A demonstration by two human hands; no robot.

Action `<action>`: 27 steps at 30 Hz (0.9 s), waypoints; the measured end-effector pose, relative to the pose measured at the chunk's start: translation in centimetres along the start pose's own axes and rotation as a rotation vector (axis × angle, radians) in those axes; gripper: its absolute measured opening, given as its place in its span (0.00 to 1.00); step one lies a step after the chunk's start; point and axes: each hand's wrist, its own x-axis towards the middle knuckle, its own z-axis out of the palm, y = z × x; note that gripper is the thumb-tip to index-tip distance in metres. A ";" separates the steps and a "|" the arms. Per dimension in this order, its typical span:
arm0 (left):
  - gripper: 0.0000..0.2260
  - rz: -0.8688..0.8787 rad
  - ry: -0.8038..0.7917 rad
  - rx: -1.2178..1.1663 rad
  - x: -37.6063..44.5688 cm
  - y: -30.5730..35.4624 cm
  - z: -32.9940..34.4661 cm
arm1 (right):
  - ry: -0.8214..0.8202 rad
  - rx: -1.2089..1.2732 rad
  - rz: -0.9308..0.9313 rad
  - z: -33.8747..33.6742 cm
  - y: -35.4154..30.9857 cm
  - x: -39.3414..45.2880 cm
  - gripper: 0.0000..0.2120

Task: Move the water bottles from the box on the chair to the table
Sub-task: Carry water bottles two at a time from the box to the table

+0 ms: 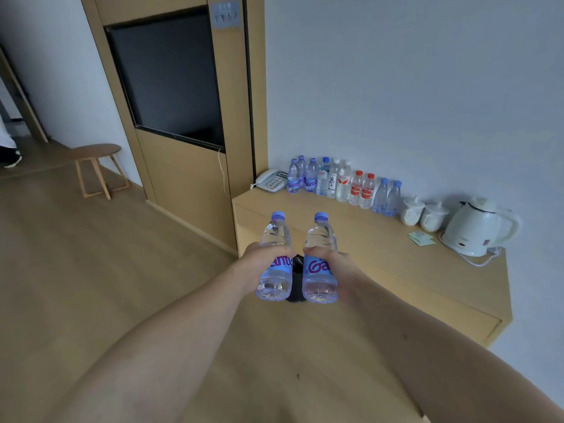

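The left hand (pixel 259 257) is wrapping its fingers closed around the label of one blue-capped water bottle (pixel 274 257); the right hand (pixel 335 262) is gripping a second blue-capped water bottle (pixel 321 259) the same way; both bottles are being held upright, side by side and just apart, in the air in front of the wooden table (pixel 396 257). A row of water bottles (pixel 341 184) is standing along the wall at the back of the table, between a white telephone (pixel 270 180) and two white lidded cups (pixel 422 212); a white electric kettle (pixel 476 227) is sitting beyond the cups; a small wooden stool (pixel 94 169) is standing well apart on the floor at left.
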 end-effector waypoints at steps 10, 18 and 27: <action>0.18 0.015 0.059 0.049 20.5 9.4 -1.1 | 0.017 -0.073 0.011 0.3 -9.8 20.7 0.34; 0.18 -0.026 0.026 0.054 32.7 13.5 -2.4 | 0.011 -0.032 0.027 1.1 -14.3 32.2 0.33; 0.25 -0.031 -0.143 -0.016 48.4 16.0 -4.1 | 0.111 0.039 -0.005 2.2 -16.4 45.0 0.34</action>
